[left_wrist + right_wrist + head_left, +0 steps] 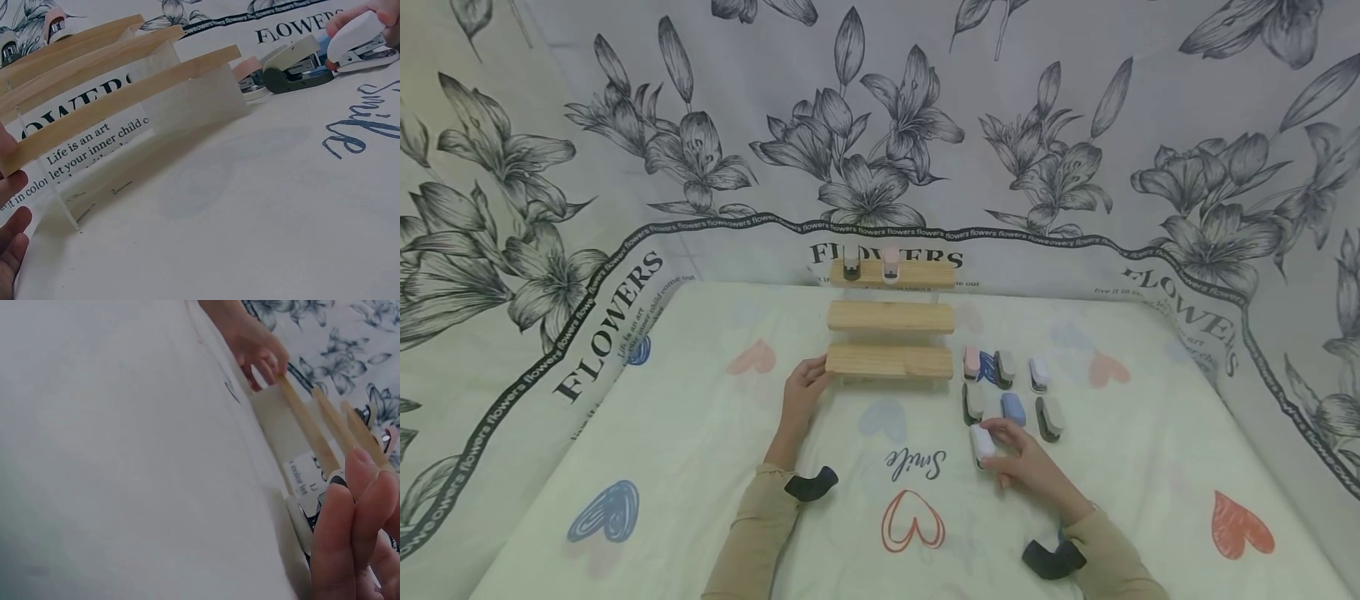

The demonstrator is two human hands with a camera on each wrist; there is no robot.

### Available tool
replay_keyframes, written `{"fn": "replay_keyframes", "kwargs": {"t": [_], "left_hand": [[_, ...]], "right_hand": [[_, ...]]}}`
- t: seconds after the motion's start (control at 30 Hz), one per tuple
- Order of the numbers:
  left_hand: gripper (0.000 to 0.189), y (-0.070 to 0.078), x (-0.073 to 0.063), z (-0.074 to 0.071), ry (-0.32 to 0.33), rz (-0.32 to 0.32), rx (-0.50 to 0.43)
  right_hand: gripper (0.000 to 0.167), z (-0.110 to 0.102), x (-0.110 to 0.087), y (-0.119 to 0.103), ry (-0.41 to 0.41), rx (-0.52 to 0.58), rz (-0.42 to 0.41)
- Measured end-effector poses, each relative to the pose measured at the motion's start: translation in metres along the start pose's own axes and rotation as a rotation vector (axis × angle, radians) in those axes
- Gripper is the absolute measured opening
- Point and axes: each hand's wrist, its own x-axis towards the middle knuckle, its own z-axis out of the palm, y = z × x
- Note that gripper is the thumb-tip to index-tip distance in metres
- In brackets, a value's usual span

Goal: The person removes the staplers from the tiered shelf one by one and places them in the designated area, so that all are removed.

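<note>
A three-tier rack (pixel 891 317) with pale wooden boards and clear side supports stands at the centre back. My left hand (pixel 806 385) grips the left end of its lowest, front board (pixel 125 112). On the table right of the rack, my right hand (pixel 1018 457) holds a white stapler (pixel 982 445) between thumb and fingers; in the left wrist view the white stapler (pixel 359 40) faces sideways over the cloth. In the right wrist view my fingers (pixel 334 531) hide much of it. A dark-based stapler (pixel 851 262) and a pink stapler (pixel 891 264) stand on the top board.
Beyond my right hand, staplers sit in loose rows: pink (pixel 972 362), grey (pixel 1003 369), pale lilac (pixel 1038 374), cream (pixel 973 403), blue (pixel 1013 409) and dark-based grey (pixel 1049 418). A flower-printed cloth (pixel 887 125) hangs behind the table.
</note>
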Motion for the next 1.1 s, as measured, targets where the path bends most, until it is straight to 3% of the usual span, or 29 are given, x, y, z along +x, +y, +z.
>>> {"fn": "replay_keyframes", "kwargs": {"t": [0.4,0.63,1.1], "left_hand": [[0.033,0.000,0.001,0.000,-0.011,0.006,-0.011],[0.032,0.001,0.000,0.000,-0.012,-0.001,-0.015],[0.032,0.004,-0.002,0.001,-0.002,-0.017,-0.009]], "right_hand": [[0.059,0.008,-0.004,-0.003,0.020,0.042,-0.008],[0.068,0.010,-0.005,-0.004,0.068,-0.065,0.046],[0.070,0.011,-0.006,-0.005,0.183,-0.219,0.079]]}}
